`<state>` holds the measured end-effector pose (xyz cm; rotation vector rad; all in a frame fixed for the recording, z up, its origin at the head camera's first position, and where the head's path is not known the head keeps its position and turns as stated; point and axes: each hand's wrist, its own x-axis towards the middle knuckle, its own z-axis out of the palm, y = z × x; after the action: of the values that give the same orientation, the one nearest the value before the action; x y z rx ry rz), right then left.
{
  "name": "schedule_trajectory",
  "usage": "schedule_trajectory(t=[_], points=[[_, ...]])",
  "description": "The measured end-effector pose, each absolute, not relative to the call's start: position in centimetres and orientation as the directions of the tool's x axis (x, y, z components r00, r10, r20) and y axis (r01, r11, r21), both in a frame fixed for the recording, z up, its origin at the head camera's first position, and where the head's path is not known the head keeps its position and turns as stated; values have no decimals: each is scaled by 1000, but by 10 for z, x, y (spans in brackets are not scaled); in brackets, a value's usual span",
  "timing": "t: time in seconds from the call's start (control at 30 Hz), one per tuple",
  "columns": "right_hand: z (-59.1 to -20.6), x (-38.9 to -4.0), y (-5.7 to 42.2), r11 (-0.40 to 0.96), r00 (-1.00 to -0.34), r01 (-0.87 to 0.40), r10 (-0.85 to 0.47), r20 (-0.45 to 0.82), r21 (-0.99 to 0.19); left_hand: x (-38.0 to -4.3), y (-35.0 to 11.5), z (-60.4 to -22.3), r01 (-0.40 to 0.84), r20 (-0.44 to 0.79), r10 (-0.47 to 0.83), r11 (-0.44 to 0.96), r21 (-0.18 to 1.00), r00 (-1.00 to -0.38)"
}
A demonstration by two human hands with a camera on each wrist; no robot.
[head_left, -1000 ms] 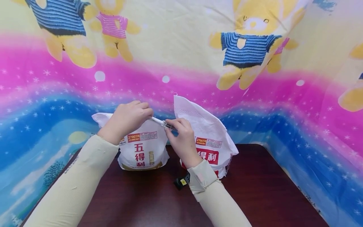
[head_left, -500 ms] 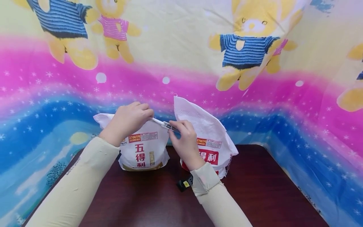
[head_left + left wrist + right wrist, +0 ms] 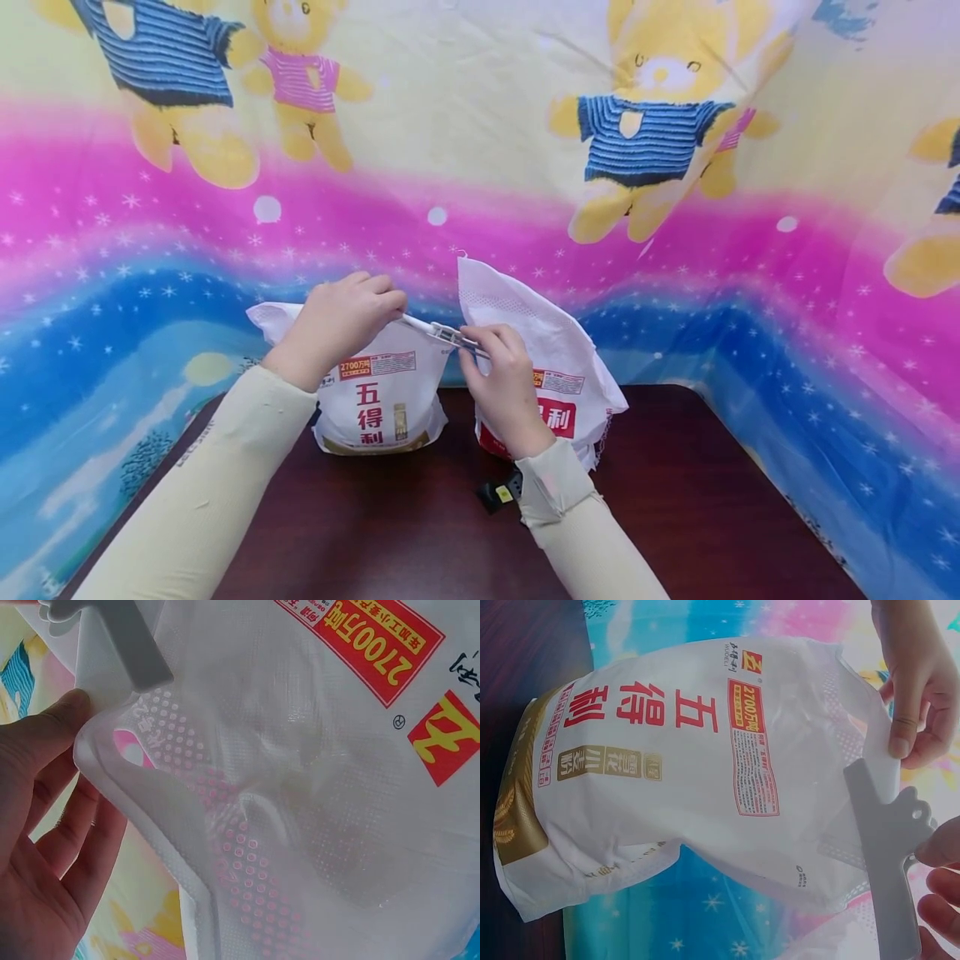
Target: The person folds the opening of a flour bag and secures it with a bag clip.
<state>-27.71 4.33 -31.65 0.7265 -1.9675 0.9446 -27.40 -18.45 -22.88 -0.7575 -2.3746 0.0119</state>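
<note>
A white flour bag (image 3: pixel 420 387) with red lettering and a gold base stands upright on the left of the table. My left hand (image 3: pixel 345 321) pinches its folded top edge, thumb on the near side in the right wrist view. A long grey bag clip (image 3: pixel 885 859) lies across the right part of that fold. Fingers of my right hand (image 3: pixel 506 379) pinch the clip near its right end, close to its raised tab. In the left wrist view the clip's end (image 3: pixel 142 656) overlaps the bag just past the left thumb.
Another white flour bag (image 3: pixel 540 317) with a red label stands on the right, its top unfolded and leaning over. A small black item with a yellow mark (image 3: pixel 498 493) is by the right cuff. A printed bear curtain (image 3: pixel 480 125) hangs behind the dark table (image 3: pixel 420 533).
My right hand has shifted a little right and down, so more of the clip shows between the hands. The left hand keeps its hold on the fold, nearly still.
</note>
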Motion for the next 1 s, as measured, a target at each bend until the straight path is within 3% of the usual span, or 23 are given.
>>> schedule_trajectory(t=[0.37,0.77,1.0], points=[[-320,-271,52,580,-494,-741,-130,860,-338,-271,-186,-231,494,559,488,856,-154,-671],[-321,-255,71,601,-528,-712,-116,841,-364,-270,-187,-235,519,596,504,839,-165,-625],[-324,-245,85,611,-512,-717,-137,848,-335,-269,-187,-239,528,628,522,825,-202,-577]])
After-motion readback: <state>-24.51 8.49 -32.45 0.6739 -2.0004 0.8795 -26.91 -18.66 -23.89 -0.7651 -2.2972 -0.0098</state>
